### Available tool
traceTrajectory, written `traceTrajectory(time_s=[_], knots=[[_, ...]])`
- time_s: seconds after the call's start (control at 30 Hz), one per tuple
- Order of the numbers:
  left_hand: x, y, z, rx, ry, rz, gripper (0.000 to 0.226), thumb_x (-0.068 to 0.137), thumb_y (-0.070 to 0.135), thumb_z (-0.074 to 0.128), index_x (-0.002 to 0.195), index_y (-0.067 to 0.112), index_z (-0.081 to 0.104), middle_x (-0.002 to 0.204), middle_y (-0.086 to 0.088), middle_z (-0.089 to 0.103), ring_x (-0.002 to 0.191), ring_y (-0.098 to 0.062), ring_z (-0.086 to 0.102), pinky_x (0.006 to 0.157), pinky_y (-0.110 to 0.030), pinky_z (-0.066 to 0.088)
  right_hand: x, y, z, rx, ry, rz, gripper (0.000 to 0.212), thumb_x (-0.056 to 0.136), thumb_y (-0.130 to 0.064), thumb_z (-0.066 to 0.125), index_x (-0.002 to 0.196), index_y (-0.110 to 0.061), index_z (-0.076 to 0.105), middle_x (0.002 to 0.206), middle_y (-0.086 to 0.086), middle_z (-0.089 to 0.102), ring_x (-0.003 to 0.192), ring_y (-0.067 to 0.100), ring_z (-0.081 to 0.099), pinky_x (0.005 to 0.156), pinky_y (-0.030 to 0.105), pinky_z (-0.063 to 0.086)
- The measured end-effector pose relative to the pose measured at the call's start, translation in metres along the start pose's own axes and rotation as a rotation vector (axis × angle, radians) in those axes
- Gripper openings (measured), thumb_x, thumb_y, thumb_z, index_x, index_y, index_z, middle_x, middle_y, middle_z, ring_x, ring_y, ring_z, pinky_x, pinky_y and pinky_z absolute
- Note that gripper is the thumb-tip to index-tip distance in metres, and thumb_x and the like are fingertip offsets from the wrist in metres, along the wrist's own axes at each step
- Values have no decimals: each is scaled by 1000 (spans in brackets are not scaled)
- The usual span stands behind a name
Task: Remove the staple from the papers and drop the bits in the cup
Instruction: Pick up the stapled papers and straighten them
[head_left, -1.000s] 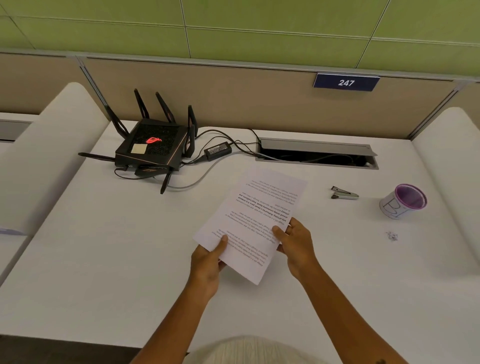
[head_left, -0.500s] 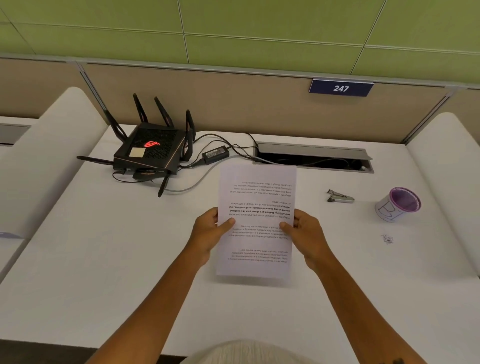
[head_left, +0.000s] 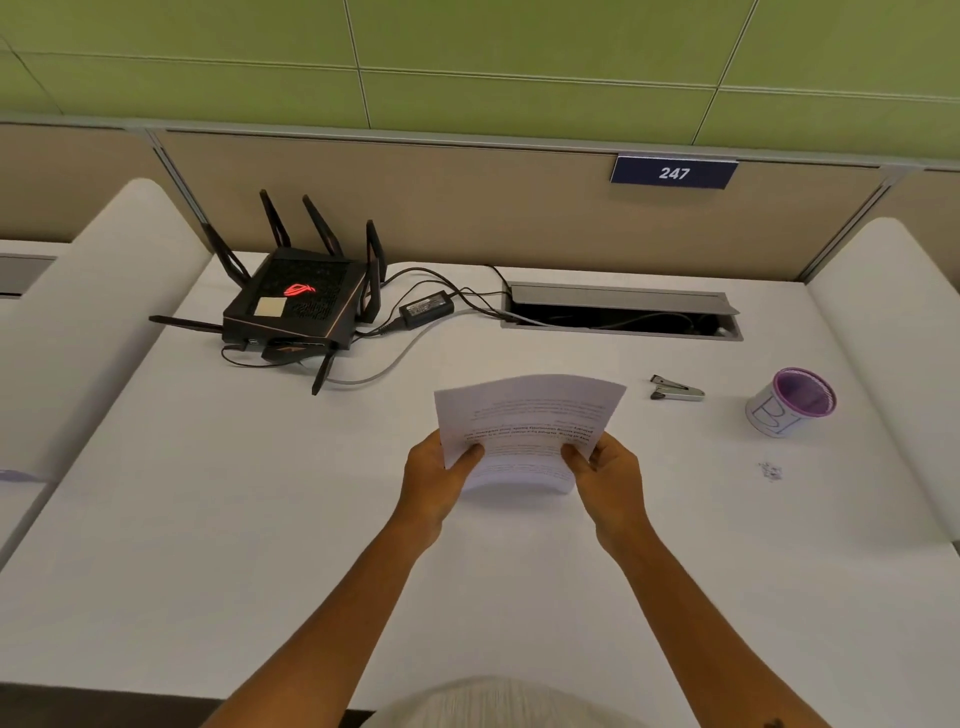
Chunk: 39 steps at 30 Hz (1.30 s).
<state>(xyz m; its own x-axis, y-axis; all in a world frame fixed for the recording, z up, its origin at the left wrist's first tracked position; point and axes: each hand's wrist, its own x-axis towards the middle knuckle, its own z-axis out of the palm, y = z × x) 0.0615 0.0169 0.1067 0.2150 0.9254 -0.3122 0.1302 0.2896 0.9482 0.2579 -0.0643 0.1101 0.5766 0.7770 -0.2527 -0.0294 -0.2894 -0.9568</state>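
White printed papers (head_left: 530, 415) are held up over the middle of the white desk, tilted so the far edge rises and the sheet bows. My left hand (head_left: 436, 475) grips their left edge, thumb on top. My right hand (head_left: 608, 473) grips the right edge the same way. The text reads upside down to me. No staple shows on the papers. A small metal staple remover (head_left: 675, 389) lies on the desk to the right. Farther right stands a white cup with a purple rim (head_left: 792, 402). A few tiny staple bits (head_left: 770, 471) lie on the desk in front of the cup.
A black router with antennas (head_left: 296, 306) and a power brick (head_left: 426, 310) with cables sit at the back left. A grey cable slot (head_left: 621, 312) is open at the back. White dividers (head_left: 883, 338) flank the desk on both sides.
The papers were turned from a slant to straight, then tipped up so they look shorter and bowed. Both hands shifted from the near end to the sides of the sheets.
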Motion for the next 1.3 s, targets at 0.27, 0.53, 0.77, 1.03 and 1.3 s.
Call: traceTrajectory(time_s=[0.27, 0.53, 0.77, 1.03, 1.3], knots=[[-4, -1, 1, -37, 17, 7, 37, 94, 21, 76, 129, 26, 65, 116, 10, 72, 104, -6, 67, 91, -26, 56, -2, -4, 0, -1, 20, -9, 23, 100, -9, 66, 117, -24, 70, 110, -13, 74, 104, 8, 70, 86, 20, 54], [-13, -11, 0, 17, -2, -33, 27, 95, 27, 75, 121, 25, 68, 112, 6, 73, 101, -13, 70, 74, -18, 59, -6, 5, -3, -69, -65, -1, 28, 102, -19, 65, 128, -27, 67, 115, -9, 74, 102, 15, 72, 78, 26, 61], [-19, -12, -21, -226, 90, -67, 22, 95, 25, 75, 116, 23, 73, 112, 5, 79, 106, -19, 74, 81, -30, 62, -7, -4, -33, -13, -226, 37, 21, 93, -14, 77, 114, -12, 74, 105, 3, 82, 100, 25, 78, 89, 40, 63], [-34, -18, -20, -654, 118, -178, 36, 97, 15, 71, 130, 30, 69, 127, 0, 76, 119, -23, 72, 98, -44, 58, -34, 9, -23, 279, -233, 147, 33, 95, -9, 72, 127, -6, 69, 119, 12, 78, 110, 33, 75, 93, 49, 61], [-47, -30, -6, -776, 66, -221, 47, 97, 16, 71, 141, 28, 62, 132, -4, 74, 122, -26, 71, 99, -51, 59, -57, 15, 19, 236, 34, 98, 21, 94, -11, 75, 109, -25, 74, 103, -7, 81, 92, 16, 79, 73, 33, 65]])
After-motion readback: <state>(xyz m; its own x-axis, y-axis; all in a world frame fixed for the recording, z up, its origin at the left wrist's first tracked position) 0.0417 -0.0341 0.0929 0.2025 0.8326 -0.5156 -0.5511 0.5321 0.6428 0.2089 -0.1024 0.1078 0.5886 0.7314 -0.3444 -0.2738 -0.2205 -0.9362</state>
